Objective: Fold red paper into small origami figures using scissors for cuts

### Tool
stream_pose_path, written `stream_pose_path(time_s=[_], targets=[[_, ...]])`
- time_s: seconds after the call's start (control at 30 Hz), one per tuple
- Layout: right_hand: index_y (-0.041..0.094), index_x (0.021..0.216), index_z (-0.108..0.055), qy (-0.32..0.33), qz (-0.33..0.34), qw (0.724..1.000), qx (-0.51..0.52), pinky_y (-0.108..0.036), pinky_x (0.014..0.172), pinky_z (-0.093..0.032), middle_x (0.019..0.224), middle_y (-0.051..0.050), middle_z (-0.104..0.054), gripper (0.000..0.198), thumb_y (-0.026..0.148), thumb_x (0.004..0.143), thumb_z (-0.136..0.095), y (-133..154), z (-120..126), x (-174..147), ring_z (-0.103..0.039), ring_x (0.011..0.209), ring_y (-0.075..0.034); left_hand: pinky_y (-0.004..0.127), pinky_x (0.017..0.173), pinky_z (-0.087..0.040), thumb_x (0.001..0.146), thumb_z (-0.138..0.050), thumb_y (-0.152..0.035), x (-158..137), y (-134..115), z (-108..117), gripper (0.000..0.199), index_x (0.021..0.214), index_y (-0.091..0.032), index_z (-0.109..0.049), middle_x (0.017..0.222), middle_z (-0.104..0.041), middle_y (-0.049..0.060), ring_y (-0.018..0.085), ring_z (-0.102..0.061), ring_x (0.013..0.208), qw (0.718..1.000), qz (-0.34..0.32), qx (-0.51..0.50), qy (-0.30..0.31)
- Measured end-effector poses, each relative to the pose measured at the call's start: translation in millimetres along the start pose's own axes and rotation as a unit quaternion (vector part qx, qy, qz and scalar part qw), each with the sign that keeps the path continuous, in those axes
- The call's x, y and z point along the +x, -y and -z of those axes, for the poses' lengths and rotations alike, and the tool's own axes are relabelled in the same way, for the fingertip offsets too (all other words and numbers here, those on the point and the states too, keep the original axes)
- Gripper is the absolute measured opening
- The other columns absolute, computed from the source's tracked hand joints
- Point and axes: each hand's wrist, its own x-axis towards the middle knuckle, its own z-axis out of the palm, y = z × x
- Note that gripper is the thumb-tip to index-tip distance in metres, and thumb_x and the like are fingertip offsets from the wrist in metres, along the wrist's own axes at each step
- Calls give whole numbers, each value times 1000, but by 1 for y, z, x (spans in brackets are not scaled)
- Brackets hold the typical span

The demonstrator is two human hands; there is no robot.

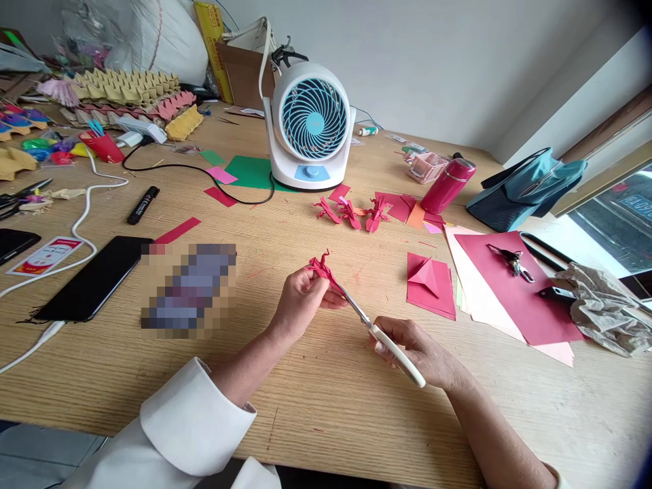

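Observation:
Between the thumb and fingers of my left hand (300, 299) is a small red folded paper figure (322, 265) with thin curled limbs. My right hand (415, 346) grips a pair of scissors (396, 354) with cream handles. Their blades reach up and left to the lower end of the figure; whether the paper lies between them I cannot tell. Beyond my hands, several similar red paper figures (351, 214) lie in a row. To the right, a partly folded red piece (426, 277) rests on a stack of red paper squares (438, 305).
A white fan (313, 122) stands at the back. On the right are a red flask (448, 187), a teal bag (524, 190), large paper sheets (509, 299) and keys (514, 261). Phones, including a black one (96, 278), a marker (143, 205) and a white cable (87, 210) lie left.

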Motion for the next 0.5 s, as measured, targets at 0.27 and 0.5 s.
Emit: stream_pose_path(time_s=[0.27, 0.5], targets=[[19, 73, -48, 0, 11, 1000, 13, -25, 51, -31, 64, 2, -47, 35, 49, 91, -55, -3, -2, 0, -41, 57, -11, 25, 53, -59, 70, -60, -26, 1, 0, 0, 14, 67, -13, -60, 58, -71, 5, 17, -70, 53, 1000, -1, 3, -1], [19, 72, -48, -5, 11, 1000, 23, -25, 50, -31, 63, 3, -46, 36, 49, 91, -56, -4, -2, 1, -41, 55, -10, 24, 53, -59, 70, -59, -26, 2, 1, 1, 14, 67, -13, -60, 58, -71, 6, 17, -70, 53, 1000, -2, 4, 8]])
